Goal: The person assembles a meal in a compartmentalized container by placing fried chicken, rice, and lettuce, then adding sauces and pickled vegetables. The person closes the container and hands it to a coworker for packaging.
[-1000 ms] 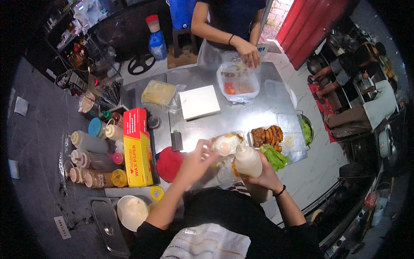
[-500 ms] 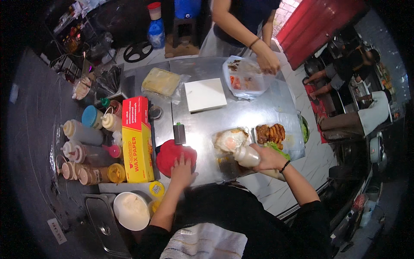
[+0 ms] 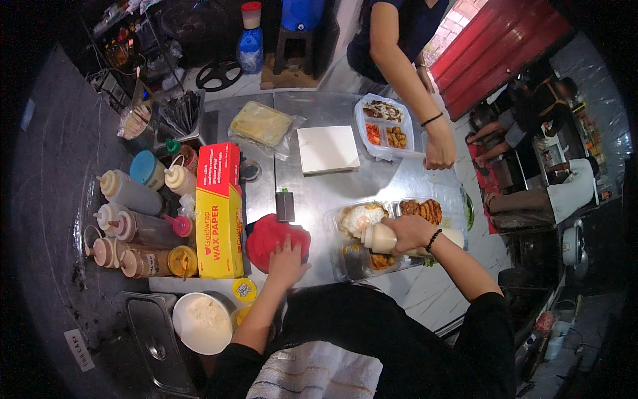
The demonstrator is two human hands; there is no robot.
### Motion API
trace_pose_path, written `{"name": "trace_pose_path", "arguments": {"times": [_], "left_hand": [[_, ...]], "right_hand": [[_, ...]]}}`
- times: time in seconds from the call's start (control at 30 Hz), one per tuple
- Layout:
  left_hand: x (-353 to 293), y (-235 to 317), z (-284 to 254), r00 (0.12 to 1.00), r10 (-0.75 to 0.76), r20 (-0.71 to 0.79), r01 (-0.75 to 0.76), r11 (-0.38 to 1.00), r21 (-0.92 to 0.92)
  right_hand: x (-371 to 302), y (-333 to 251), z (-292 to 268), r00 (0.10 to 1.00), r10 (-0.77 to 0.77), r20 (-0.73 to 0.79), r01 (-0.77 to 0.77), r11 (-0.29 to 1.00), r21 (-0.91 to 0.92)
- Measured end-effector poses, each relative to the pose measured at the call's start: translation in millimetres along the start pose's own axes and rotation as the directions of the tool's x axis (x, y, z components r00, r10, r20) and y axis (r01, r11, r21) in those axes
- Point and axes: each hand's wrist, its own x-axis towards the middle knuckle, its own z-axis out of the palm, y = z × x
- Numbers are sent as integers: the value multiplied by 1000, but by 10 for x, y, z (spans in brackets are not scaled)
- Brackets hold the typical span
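My right hand (image 3: 413, 234) is wrapped round a pale squeeze bottle (image 3: 380, 238), held tilted with its narrow end to the left. That end hangs over a clear plastic food tray (image 3: 340, 266), beside a fried egg (image 3: 364, 218). Browned sliced meat (image 3: 420, 211) lies in the tray's far right part, and golden fried pieces (image 3: 382, 261) show below the bottle. My left hand (image 3: 287, 261) lies flat on a bunched red cloth (image 3: 266, 245), fingers stretched out. A small dark container with a green top (image 3: 285, 206) stands just beyond the cloth.
A wax paper box (image 3: 220, 219) and several squeeze bottles (image 3: 133, 191) line the left. Farther back are a white box (image 3: 327, 149), a bagged yellowish block (image 3: 259, 124) and a divided food container (image 3: 387, 154), with a co-worker's hand (image 3: 438, 149) beside it. A white tub (image 3: 199, 326) stands near left.
My right hand has moved slightly up, and the squeeze bottle lies more level. The co-worker's hand has moved right and nearer, off the divided container. My left hand stays on the cloth.
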Motion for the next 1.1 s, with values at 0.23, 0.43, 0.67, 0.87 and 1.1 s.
{"name": "trace_pose_path", "arguments": {"times": [0.23,0.43,0.67,0.87,1.1], "left_hand": [[33,-26,59,1000,8,-25,-7,999,52],[7,-8,67,999,7,-44,-4,998,59],[-4,-16,57,997,23,-74,-23,1000,6],[-3,13,26,998,9,-59,-8,1000,14],[-2,62,-18,1000,-11,-25,11,1000,2]], "right_hand": [[107,-171,-136,998,6,68,3,991,-132],[209,-320,-309,988,39,151,-3,973,-230],[248,-380,-629,976,160,146,-119,960,-251],[177,-280,-750,985,168,42,-154,961,-228],[170,-40,-522,944,184,274,-131,971,-200]]}}
